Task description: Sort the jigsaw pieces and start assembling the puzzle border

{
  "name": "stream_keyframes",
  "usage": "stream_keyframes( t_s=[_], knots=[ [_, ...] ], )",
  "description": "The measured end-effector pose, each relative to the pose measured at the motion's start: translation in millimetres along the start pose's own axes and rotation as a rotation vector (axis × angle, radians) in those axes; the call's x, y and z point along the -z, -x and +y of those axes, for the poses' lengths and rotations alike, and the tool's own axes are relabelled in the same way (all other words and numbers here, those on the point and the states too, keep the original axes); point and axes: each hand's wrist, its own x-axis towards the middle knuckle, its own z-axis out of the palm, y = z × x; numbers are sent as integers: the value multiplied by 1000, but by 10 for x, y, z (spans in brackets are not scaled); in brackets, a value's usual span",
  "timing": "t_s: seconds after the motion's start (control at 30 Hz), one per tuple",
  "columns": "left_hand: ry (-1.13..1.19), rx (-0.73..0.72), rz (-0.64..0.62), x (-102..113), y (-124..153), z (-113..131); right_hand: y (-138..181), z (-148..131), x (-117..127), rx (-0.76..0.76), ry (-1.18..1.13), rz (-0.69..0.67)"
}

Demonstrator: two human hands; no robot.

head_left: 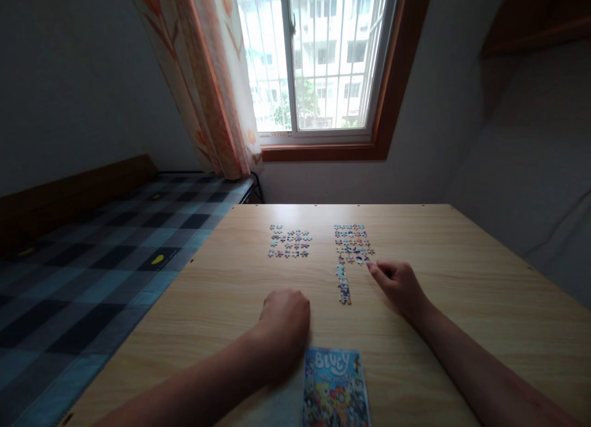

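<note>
Small jigsaw pieces lie on a pale wooden table [462, 304] in two loose groups, a left group [289, 241] and a right group [353, 243]. A short joined strip of pieces [343, 285] runs toward me below the right group. My right hand [399, 287] rests on the table with its fingers pinched together at the lower right edge of the right group, touching a piece there. My left hand [285, 328] lies curled in a loose fist on the table. Just right of it is a blue picture card [336, 387] with a cartoon print.
A bed with a blue and black checked cover [92, 273] stands along the table's left side. Behind the table are a window [318, 58] with bars and an orange-patterned curtain [207, 76]. A grey wall closes the right side.
</note>
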Motion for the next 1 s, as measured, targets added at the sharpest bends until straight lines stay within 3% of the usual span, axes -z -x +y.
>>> stream_keyframes(
  t_s=[0.23,0.37,0.63,1.0],
  knots=[
    [-49,63,196,-205,-78,25,-2,0,-9,1,1,13],
    [-118,76,260,-219,-87,50,-2,-1,-17,-3,3,12],
    [-32,-30,84,-10,-104,-40,-9,26,-23,-28,-3,10],
    [-119,84,127,-90,-114,81,-12,-4,-27,-20,-14,21]
  ],
)
